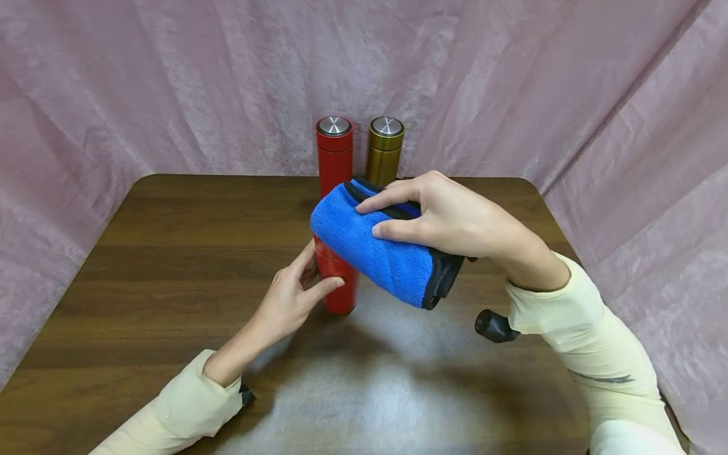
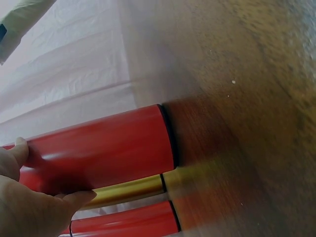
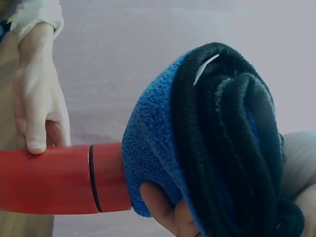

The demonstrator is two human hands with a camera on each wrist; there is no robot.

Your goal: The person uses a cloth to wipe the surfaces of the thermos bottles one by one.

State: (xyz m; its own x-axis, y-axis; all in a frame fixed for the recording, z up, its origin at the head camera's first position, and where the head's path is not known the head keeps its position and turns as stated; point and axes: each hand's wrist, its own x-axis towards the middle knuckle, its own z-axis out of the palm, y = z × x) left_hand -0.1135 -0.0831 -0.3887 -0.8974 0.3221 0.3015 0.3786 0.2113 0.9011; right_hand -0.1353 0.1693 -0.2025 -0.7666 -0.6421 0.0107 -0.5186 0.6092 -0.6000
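Note:
A red thermos bottle point(image 1: 340, 294) stands upright on the table, gripped around its body by my left hand point(image 1: 290, 291); in the left wrist view its dark base ring meets the wood. My right hand point(image 1: 449, 215) holds a folded blue towel point(image 1: 370, 246) with black edging, thumb and fingers pinching it from above. The towel covers the bottle's top in the head view. From the right wrist view, the rolled towel point(image 3: 153, 143) lies against the top end of the red bottle point(image 3: 49, 180), beyond the dark seam of its lid.
Behind stand another red thermos bottle point(image 1: 334, 151) and a gold one point(image 1: 385, 148), both upright with silver-topped lids. The brown wooden table point(image 1: 170, 265) ends at a pink curtain point(image 1: 227, 82). A black device point(image 1: 496, 325) sits by the right sleeve.

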